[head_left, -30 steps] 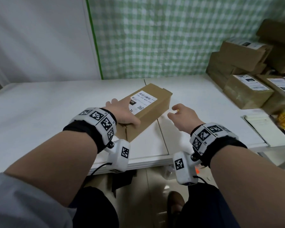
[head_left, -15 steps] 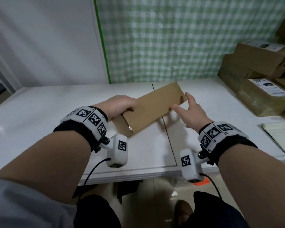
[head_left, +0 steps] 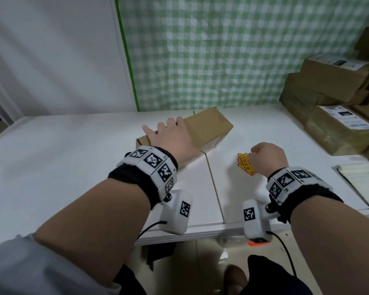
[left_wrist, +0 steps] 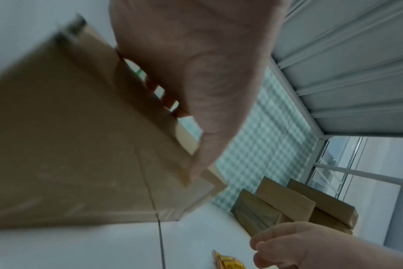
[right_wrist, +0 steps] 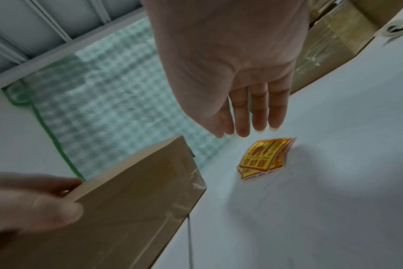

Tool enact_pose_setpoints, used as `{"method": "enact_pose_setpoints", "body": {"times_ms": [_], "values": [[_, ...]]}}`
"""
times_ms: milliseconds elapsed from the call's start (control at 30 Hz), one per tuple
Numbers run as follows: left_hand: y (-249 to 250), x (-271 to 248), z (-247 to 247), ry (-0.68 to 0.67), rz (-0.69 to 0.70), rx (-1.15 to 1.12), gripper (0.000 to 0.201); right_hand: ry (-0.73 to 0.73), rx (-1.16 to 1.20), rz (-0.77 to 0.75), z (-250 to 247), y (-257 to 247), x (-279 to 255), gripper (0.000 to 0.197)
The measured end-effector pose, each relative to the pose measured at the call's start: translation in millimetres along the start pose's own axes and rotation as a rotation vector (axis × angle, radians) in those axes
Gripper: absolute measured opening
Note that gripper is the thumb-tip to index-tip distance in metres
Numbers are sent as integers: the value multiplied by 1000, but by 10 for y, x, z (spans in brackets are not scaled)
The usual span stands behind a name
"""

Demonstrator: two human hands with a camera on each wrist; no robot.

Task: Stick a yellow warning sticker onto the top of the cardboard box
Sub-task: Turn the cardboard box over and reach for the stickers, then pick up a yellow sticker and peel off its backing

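A plain brown cardboard box (head_left: 205, 128) lies slantwise on the white table (head_left: 73, 162), its unlabelled face up. My left hand (head_left: 168, 135) holds its near end, fingers spread over the top and far edge, thumb against the near side (left_wrist: 203, 154). A small stack of yellow warning stickers (head_left: 245, 164) lies on the table right of the box. My right hand (head_left: 263, 155) hovers just above the stickers (right_wrist: 263, 158), fingers straight (right_wrist: 260, 116) and holding nothing.
Several labelled cardboard boxes (head_left: 337, 124) are piled at the table's right back corner. A white paper pad (head_left: 362, 182) lies at the right edge. A seam (head_left: 214, 188) runs down the tabletop between my hands. A green checked wall covering stands behind.
The box has been turned over, so its label no longer faces up. My right hand left the box and moved right, over the stickers. My left hand stayed on the box.
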State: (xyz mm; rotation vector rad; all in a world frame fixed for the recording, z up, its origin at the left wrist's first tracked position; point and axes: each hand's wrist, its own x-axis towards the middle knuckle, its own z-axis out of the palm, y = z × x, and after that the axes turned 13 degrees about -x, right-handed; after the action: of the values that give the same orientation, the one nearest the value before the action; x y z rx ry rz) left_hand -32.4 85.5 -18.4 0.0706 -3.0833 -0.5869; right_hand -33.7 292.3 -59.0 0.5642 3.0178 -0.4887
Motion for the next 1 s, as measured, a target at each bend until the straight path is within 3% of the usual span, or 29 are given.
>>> {"method": "enact_pose_setpoints", "body": {"times_ms": [133,267,400,533,800,867,1000], "values": [[86,148,250,161,28,47,90,-50,-89,65,50,114,150,25],[185,268,356,196,23,29,93,-105,-163,52,184,116,312,13],[272,321,339,158,37,15,101,-69,-150,34,293,114,405,37],[293,348,301,159,34,-9,99,-15,-69,49,303,177,448,36],[299,301,129,-48,5,19,90,114,119,54,172,306,389,15],[285,258,90,-89,-8,37,90,56,119,1,141,305,350,18],[246,175,-15,-198,-34,81,82,-147,-26,-164,156,240,246,44]]}}
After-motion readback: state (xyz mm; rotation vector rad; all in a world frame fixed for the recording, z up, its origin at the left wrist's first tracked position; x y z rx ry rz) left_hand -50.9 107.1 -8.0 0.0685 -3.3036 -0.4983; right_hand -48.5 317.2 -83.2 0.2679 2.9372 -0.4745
